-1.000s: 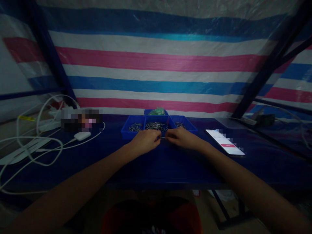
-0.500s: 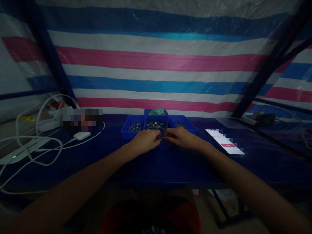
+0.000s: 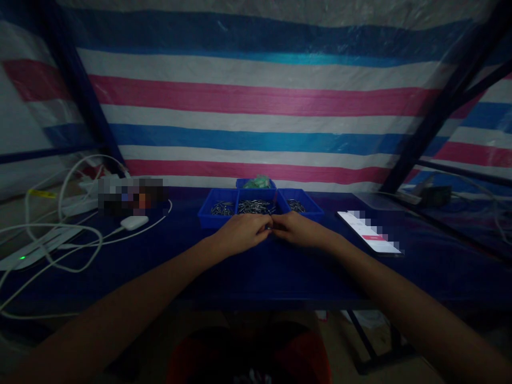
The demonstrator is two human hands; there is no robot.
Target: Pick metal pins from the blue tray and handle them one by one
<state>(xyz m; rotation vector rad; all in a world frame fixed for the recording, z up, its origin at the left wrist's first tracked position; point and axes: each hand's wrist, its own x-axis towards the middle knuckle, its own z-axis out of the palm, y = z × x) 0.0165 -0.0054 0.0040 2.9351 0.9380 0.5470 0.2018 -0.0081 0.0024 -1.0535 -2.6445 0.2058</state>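
Left hand (image 3: pixel 245 231) and right hand (image 3: pixel 299 229) were held together, knuckles up, fingers curled; small metal piece (image 3: pixel 269 228) was pinched between both, near blue bins (image 3: pixel 206 219).

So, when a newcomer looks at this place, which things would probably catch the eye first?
Probably the striped sheet, whose pink, white and blue bands fill most of the background behind the blue table, and then the glowing phone on the table's right side. Next, the left hand and right hand are close together at the centre, around a small piece too dim to identify, in front of blue bins of small metal parts.
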